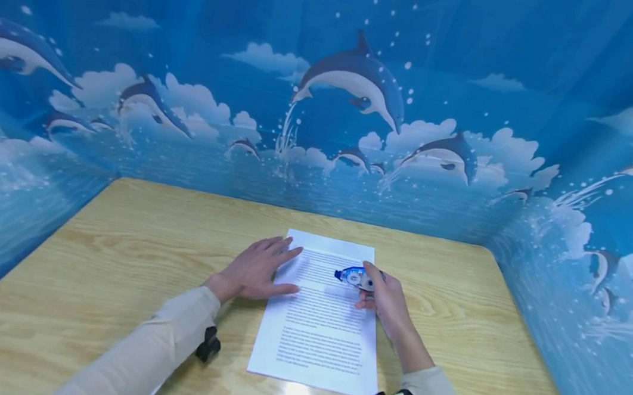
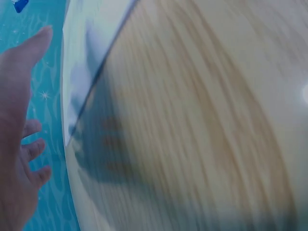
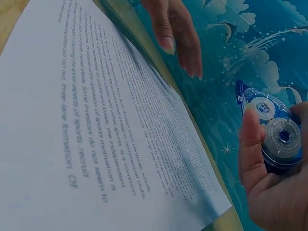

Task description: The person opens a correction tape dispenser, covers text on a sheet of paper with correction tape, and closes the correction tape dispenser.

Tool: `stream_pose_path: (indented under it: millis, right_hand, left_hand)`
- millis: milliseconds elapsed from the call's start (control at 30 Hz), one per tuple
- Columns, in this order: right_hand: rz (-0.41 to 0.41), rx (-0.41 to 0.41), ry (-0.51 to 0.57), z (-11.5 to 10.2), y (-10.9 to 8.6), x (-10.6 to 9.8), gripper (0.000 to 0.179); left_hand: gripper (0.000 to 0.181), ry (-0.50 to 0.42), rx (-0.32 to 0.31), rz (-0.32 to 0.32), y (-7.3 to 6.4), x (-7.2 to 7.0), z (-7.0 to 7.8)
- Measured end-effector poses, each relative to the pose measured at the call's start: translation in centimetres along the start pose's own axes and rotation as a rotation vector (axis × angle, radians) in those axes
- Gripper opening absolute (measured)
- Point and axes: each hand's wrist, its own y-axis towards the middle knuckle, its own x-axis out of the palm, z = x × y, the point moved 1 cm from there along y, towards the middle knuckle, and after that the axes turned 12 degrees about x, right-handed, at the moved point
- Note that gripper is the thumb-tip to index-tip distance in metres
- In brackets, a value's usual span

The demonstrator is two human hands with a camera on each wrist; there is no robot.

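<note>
A printed sheet of paper (image 1: pixel 265 356) lies on the wooden table, several paragraphs of dark text on it. My right hand (image 1: pixel 391 303) grips a blue correction tape dispenser (image 1: pixel 354 277) above the right half of the page, its blue tip pointing left. In the right wrist view, two round reels show through the clear shell of the correction tape (image 3: pixel 279 134). Fingers spread, my left hand (image 1: pixel 261 271) reaches over the sheet's left edge and holds nothing. Its shadow falls on the wood and the paper's corner in the left wrist view.
Bare wood of the table (image 1: pixel 147 242) extends on both sides of the sheet. Behind and beside it hangs a blue curtain (image 1: pixel 240 14) printed with dolphins and clouds. Black camera mounts sit on both wrists.
</note>
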Motion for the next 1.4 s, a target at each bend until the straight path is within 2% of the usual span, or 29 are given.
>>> stream_pose_path:
  millis: [133,367,700,867,1067,1233,1400]
  right_hand:
    - [0.004,-0.028,-0.027,-0.1,-0.2,0.1,0.046]
    - [0.003,-0.054,-0.113,-0.3,-0.5,0.3,0.041]
    - [0.004,-0.070,-0.130,-0.3,-0.8,0.9,0.041]
    - [-0.013,-0.081,-0.139,-0.4,-1.0,0.9,0.042]
    - [-0.026,-0.080,-0.134,-0.5,-1.2,0.9,0.041]
    - [-0.033,-0.081,-0.127,-0.4,-1.2,0.9,0.041]
    - [-0.038,-0.085,-0.114,-0.3,-1.5,1.1,0.040]
  left_hand:
    - [0.077,-0.067,0.054,0.063,0.6,-0.2,0.8]
    - [0.067,-0.166,0.084,0.111,1.9,-0.8,2.5]
    - [0.042,-0.361,0.134,0.205,3.3,-1.3,4.4]
    - [0.028,-0.395,0.153,0.244,3.8,-1.1,4.8]
    - [0.021,-0.432,0.153,0.242,3.9,-1.3,4.7]
    - [0.021,-0.468,0.129,0.195,3.9,-1.4,4.6]
    - [0.017,-0.466,0.110,0.140,4.1,-1.2,4.7]
